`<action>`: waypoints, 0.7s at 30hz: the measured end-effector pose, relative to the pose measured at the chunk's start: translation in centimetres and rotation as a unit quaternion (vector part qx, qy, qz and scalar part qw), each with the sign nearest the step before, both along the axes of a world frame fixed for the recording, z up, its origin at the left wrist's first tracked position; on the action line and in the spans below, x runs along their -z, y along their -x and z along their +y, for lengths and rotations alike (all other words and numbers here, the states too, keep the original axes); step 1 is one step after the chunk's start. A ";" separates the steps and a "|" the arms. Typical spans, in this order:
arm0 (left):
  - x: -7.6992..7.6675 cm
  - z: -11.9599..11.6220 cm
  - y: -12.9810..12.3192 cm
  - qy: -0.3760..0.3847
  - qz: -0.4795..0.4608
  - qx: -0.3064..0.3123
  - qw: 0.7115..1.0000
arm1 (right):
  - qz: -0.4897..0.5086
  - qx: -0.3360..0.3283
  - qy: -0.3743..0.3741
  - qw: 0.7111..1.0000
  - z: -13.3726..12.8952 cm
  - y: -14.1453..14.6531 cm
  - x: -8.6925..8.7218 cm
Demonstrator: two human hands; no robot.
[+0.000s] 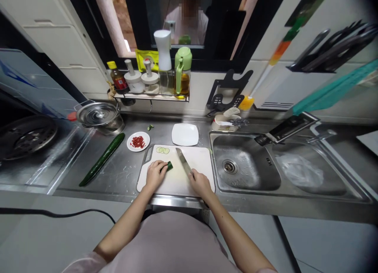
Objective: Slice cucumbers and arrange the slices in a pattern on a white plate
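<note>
The person's left hand (155, 175) holds a short dark-green cucumber piece (169, 166) on a white rectangular cutting board (203, 159), the right hand (202, 184) a silver steel-bladed knife (184, 162).

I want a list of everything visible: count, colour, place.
Chopping board: 1, white, counter
Knife: 1, silver, over board
Cucumber piece: 1, green, board
Cucumber slices: about 3, pale green, board
Whole cucumber: 1, green, counter
Round plate: 1, white, counter
Chopped bits: many, red, round plate
Squarish plate: 1, white, counter
Lidded pot: 1, silver, counter
Bottles: 3, mixed colours, shelf
Jars: 2, white lids, shelf
Packet: 1, yellow, behind jars
Sink basins: 2, silver, counter
Plastic bag: 1, clear, right basin
Faucet: 1, dark, above sink
Knife rack: 1, white, wall
Left hand: 1, bare, on cucumber piece
Right hand: 1, bare, on knife
</note>
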State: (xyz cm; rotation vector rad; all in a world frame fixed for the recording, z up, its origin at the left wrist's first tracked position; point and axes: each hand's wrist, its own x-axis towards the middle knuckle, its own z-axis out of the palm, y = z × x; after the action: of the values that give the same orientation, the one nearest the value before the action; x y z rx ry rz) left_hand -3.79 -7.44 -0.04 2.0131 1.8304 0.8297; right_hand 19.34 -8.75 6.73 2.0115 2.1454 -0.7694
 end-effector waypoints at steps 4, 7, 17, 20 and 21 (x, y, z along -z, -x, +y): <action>0.6 0.1 -0.2 -0.036 0.030 0.050 0.998 | -0.003 -0.022 0.012 1.000 -0.1 1.5 -0.2; 1.1 0.3 0.0 -0.048 0.045 0.072 0.995 | 0.000 -0.029 0.015 0.999 -0.4 2.5 0.0; 2.0 0.1 0.0 -0.082 0.046 0.082 0.992 | 0.025 -0.034 0.011 0.999 -1.2 3.7 0.6; 2.0 0.1 -0.1 -0.087 0.049 0.083 0.992 | 0.027 -0.033 0.007 0.999 -1.3 3.8 0.9; 2.0 0.1 -0.1 -0.088 0.049 0.084 0.991 | 0.028 -0.033 0.004 0.999 -1.4 3.9 0.9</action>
State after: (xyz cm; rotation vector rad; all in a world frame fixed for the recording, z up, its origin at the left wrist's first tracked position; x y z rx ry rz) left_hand -3.70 -7.36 -2.01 2.3187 1.6605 0.8828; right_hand 15.48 -10.11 5.79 1.9264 2.2222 -0.8327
